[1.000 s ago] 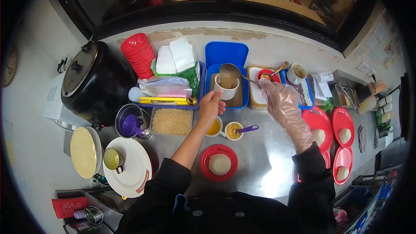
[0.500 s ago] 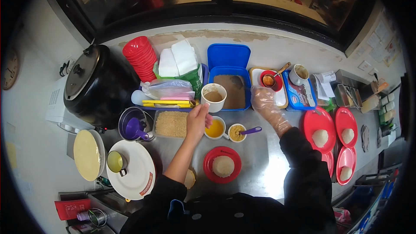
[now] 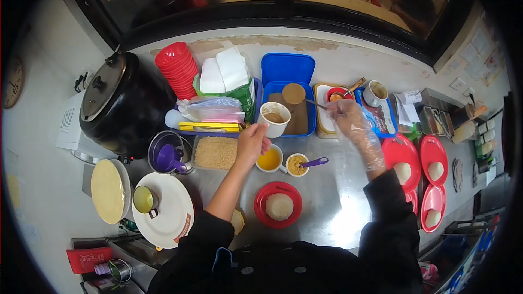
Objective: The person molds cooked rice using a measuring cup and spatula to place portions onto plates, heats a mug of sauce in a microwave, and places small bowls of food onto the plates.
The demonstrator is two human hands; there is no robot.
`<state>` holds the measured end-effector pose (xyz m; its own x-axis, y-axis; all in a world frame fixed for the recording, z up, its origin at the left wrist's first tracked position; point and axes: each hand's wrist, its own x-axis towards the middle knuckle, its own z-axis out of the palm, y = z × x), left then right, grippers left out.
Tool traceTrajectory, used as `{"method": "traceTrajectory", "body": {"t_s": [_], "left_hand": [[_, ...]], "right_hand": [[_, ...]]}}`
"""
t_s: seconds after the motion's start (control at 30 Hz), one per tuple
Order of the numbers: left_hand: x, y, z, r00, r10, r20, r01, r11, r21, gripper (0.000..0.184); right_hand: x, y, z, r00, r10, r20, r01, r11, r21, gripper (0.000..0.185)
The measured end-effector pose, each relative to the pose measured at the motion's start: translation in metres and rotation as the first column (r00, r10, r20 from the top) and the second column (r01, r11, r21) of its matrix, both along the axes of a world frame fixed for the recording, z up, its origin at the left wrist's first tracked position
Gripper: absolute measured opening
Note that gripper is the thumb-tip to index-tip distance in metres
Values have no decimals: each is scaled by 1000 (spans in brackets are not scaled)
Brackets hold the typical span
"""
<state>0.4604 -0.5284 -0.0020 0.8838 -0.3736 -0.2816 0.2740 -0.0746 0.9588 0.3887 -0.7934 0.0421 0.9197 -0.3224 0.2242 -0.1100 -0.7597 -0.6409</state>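
Note:
My bare left hand [image 3: 253, 145] is closed around a white cup [image 3: 277, 128] with brown sauce inside, just in front of the blue tub. In a clear plastic glove, my right hand [image 3: 351, 122] grips a ladle [image 3: 294, 93] by its handle. The ladle's bowl looks full of brown sauce and hangs over the open blue tub [image 3: 311, 113] of brown sauce. Below the cup stand a mug of yellow liquid [image 3: 269, 159] and a small cup of yellow crumbly food [image 3: 297, 165] with a purple spoon. Nearer me, a red bowl [image 3: 260, 215] holds a rice mound [image 3: 279, 207].
Red plates [image 3: 419, 152] with rice mounds stand at the right. A black pot [image 3: 122, 111], stacked red bowls [image 3: 177, 71] and a crumb container [image 3: 215, 152] are on the left. Behind my right hand sits a red bowl with a wooden-handled spoon [image 3: 355, 85].
My right hand has lifted the ladle, whose bowl now shows above the sauce. The cup in my left hand has shifted slightly right and tilted.

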Motion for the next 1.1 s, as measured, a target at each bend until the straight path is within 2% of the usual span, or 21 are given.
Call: {"method": "traceTrajectory", "body": {"t_s": [0.1, 0.17, 0.2, 0.27, 0.3, 0.37, 0.5, 0.6, 0.67, 0.77, 0.83, 0.9, 0.93, 0.97, 1.03, 1.07, 1.1], "left_hand": [[5, -22, -13, 1000, -15, -22, 15, 1000, -28, 32], [3, -33, -18, 998, -11, -62, 4, 994, -107, 32], [4, -34, -20, 996, -48, -72, 39, 992, -122, 30], [1, -39, -20, 997, -36, -65, 25, 987, -158, 30], [-1, -41, -21, 998, -16, -59, 5, 981, -193, 29], [-2, -40, -23, 999, -7, -48, -3, 979, -203, 30], [-2, -33, -21, 998, 54, -22, -58, 972, -229, 35], [-6, -20, -15, 996, 87, -19, -89, 977, -196, 34], [-8, -10, -15, 996, 90, -6, -89, 976, -197, 34], [-15, 3, -10, 995, 103, 7, -100, 973, -208, 33], [-19, 14, -5, 993, 117, 5, -113, 971, -212, 33], [-23, 24, -2, 994, 111, 10, -107, 976, -192, 32], [-23, 28, -2, 994, 113, 6, -109, 976, -191, 32], [-23, 32, 0, 994, 109, 4, -106, 980, -170, 31], [-21, 35, 5, 995, 104, 6, -102, 983, -152, 31], [-20, 36, 8, 995, 95, 6, -94, 989, -118, 32], [-18, 37, 10, 996, 87, 4, -86, 993, -82, 32]], "right_hand": [[-10, 7, 33, 1000, 27, 12, -27, 999, 36, 13], [-16, 11, 37, 987, 99, 128, -63, 963, -260, 17], [-21, 17, 42, 987, 95, 127, -59, 963, -261, 17], [-33, 31, 53, 962, 167, 215, -51, 887, -459, 17], [-37, 37, 58, 963, 163, 213, -49, 887, -459, 17], [-43, 46, 64, 985, 142, 99, -44, 756, -653, 18], [-40, 46, 56, 970, 142, 197, 3, 803, -596, 18], [-15, 33, 38, 959, 60, 277, 96, 852, -514, 15], [3, 18, -2, 999, -3, 52, 32, 829, -559, 8], [16, 14, -43, 1000, 5, 17, 6, 806, -591, 6], [15, 19, -57, 1000, -13, -18, 1, 844, -536, 7], [11, 23, -70, 997, -55, -54, 34, 942, -333, 10], [12, 19, -81, 985, -82, -153, 54, 982, -183, 15], [11, 15, -88, 984, -82, -156, 53, 982, -183, 15], [12, 9, -88, 960, -30, -277, 97, 968, 233, 17], [12, 6, -87, 961, -29, -273, 95, 968, 232, 17], [11, 7, -79, 973, -30, -229, 100, 948, 304, 17]]}}
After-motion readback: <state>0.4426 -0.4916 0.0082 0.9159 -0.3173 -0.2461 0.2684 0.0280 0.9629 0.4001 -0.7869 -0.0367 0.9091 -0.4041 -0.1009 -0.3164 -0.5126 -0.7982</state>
